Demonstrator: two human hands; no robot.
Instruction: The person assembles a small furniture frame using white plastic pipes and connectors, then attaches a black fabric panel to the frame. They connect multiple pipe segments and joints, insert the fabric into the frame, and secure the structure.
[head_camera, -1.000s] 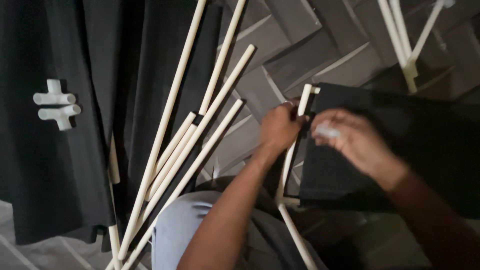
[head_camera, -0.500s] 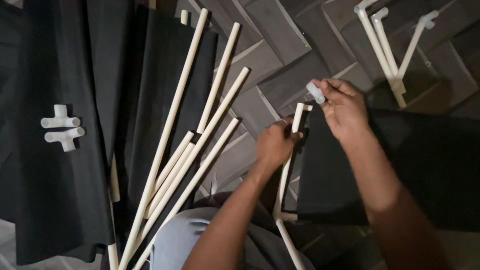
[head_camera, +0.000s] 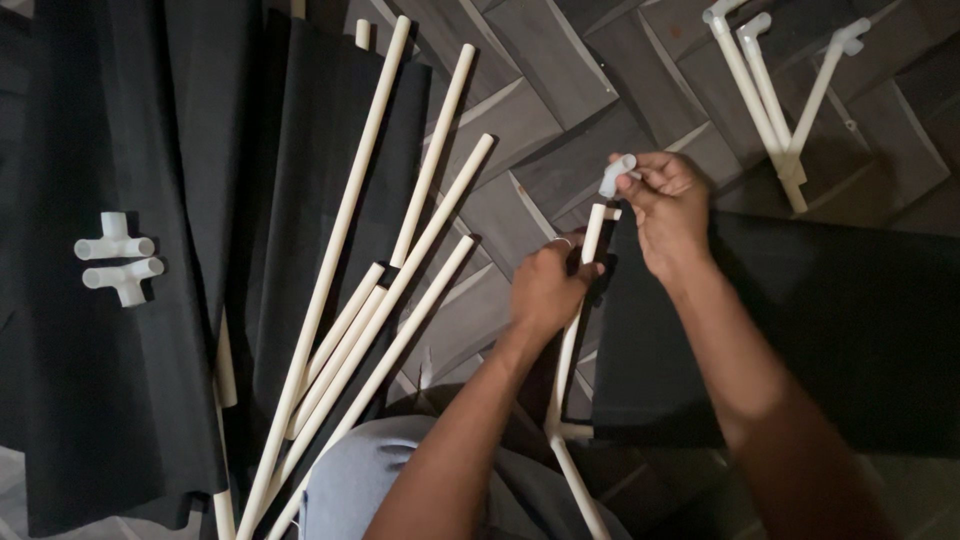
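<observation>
Far left, two white plastic pipe connectors (head_camera: 118, 268) lie one above the other on a wide black fabric panel (head_camera: 110, 330) spread over the grey herringbone floor (head_camera: 560, 110). Right of them a loose fan of long cream rods (head_camera: 380, 290) slants from the near left up toward the far middle, some lying across a second dark strip of cloth; they crowd the space just left of the hands. The left hand (head_camera: 548, 290) has its grip clamped around a thin cream rod (head_camera: 572, 340) that runs up from a joint near the person's lap. Just right and farther off, the right hand (head_camera: 668, 210) pinches a small white connector (head_camera: 615, 176) between its fingertips, held just above the rod's top end; whether the two touch I cannot tell. A black fabric sheet (head_camera: 830, 330) lies under and right of that hand. Far right, three joined rods with white end fittings (head_camera: 785, 90) rest on the floor. Compared with half a second ago, the right hand has lifted the connector slightly up and away from the rod's tip. The lower rod end is cut off at the near edge, and the dim light swallows the fabric's folds.
</observation>
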